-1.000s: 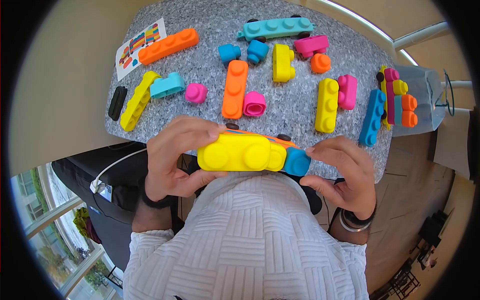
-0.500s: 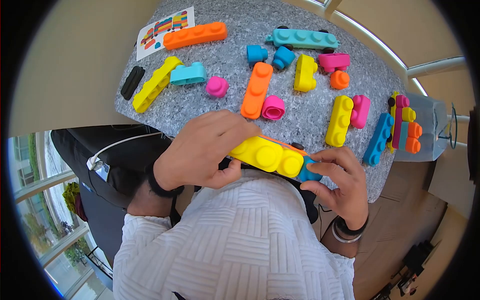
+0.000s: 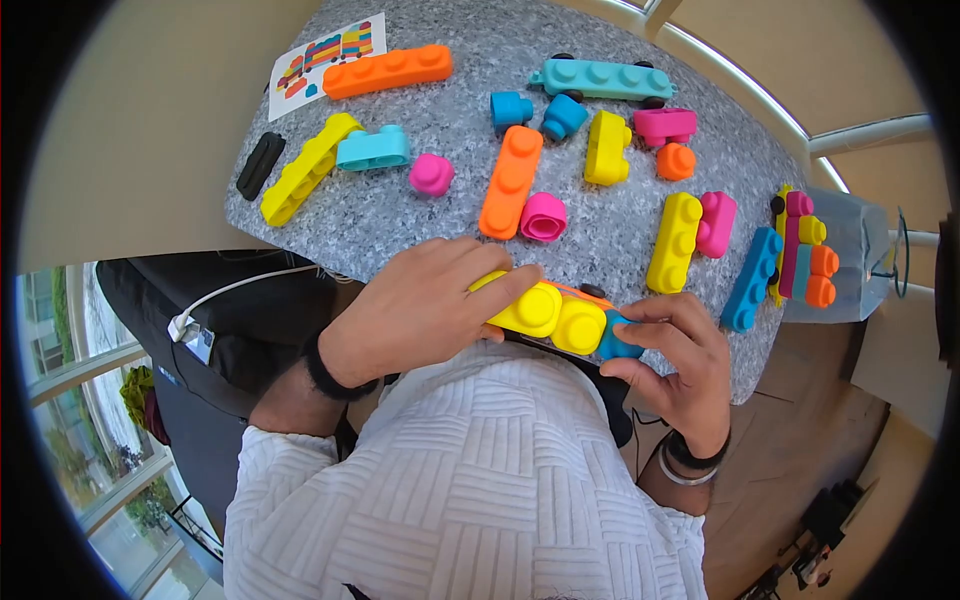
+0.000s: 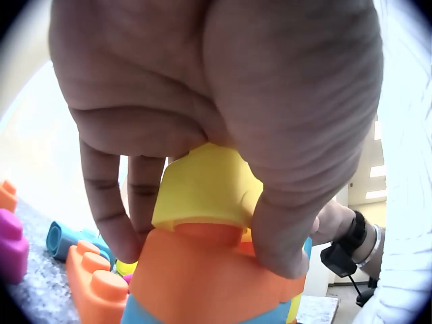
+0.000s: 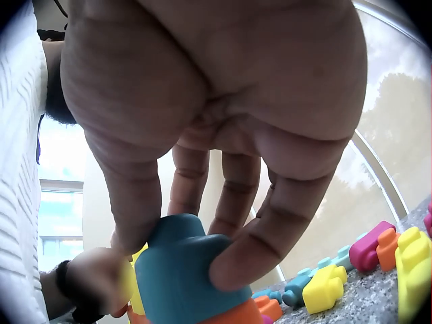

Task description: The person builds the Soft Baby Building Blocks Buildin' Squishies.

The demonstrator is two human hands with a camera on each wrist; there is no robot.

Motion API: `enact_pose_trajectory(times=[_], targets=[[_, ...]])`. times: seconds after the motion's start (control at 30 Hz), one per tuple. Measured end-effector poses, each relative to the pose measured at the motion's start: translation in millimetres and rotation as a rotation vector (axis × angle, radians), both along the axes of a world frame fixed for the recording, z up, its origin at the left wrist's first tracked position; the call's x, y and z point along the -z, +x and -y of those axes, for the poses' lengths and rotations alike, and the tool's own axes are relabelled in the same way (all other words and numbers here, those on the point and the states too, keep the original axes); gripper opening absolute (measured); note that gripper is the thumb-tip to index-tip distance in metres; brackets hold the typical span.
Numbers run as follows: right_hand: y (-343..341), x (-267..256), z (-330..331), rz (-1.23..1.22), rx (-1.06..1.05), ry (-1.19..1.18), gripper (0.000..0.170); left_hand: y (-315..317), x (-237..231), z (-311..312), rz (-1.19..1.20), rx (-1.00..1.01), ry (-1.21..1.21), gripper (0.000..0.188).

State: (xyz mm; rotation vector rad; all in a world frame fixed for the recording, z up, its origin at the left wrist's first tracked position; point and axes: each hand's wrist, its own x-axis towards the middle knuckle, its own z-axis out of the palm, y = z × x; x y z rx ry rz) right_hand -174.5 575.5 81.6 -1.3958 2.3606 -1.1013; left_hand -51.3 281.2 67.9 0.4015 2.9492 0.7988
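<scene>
At the table's near edge, a stack of toy blocks lies between my two hands. My left hand [image 3: 420,305] reaches over the stack's left end and grips a yellow block [image 3: 530,308] between thumb and fingers. In the left wrist view that yellow block [image 4: 206,182] sits on an orange block [image 4: 196,270], with blue beneath. A smaller yellow block [image 3: 578,327] adjoins it on the right. At the stack's right end, my right hand [image 3: 685,360] pinches a blue block [image 5: 185,277], which rests on orange. A dark wheel [image 3: 593,291] shows along the far side.
Loose blocks spread over the speckled table [image 3: 370,215], including an orange one [image 3: 512,183] and a pink one [image 3: 544,217]. A turquoise wheeled base [image 3: 605,80] and a picture card [image 3: 325,65] lie farther back. A built block car [image 3: 800,250] stands at right beside a clear bag [image 3: 860,250].
My left hand has gone from holding the yellow block's left end to reaching over its top. The stack has tilted down to the right in view; my right hand stays at the blue block.
</scene>
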Motion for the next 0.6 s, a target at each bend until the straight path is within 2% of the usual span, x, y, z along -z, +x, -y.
enact_pose_trajectory(times=[0.03, 0.1, 0.2, 0.33, 0.43, 0.5, 0.53, 0.6], targets=[[1, 0, 1, 0.009, 0.006, -0.002, 0.043, 1, 2, 1, 0.002, 0.003, 0.003, 0.06], [1, 1, 1, 0.018, 0.012, -0.004, 0.043, 3, 9, 3, -0.181, 0.05, -0.08, 0.054], [0, 0, 3, 0.032, 0.015, -0.006, 0.043, 7, 10, 1, -0.248, 0.048, -0.047, 0.049], [-1, 0, 5, 0.054, 0.0, -0.002, 0.042, 8, 15, -1, -0.235, 0.004, -0.07, 0.054], [-2, 3, 6, 0.051, -0.017, -0.003, 0.043, 9, 18, 6, -0.162, -0.004, -0.008, 0.059], [-2, 4, 7, 0.042, -0.036, -0.011, 0.044, 7, 17, 11, -0.101, 0.087, 0.078, 0.071], [-3, 3, 7, 0.03, -0.038, -0.01, 0.046, 6, 17, 14, -0.102, 0.086, 0.076, 0.071], [-2, 2, 6, 0.027, -0.038, 0.006, 0.049, 7, 18, 23, -0.053, 0.112, 0.345, 0.082]])
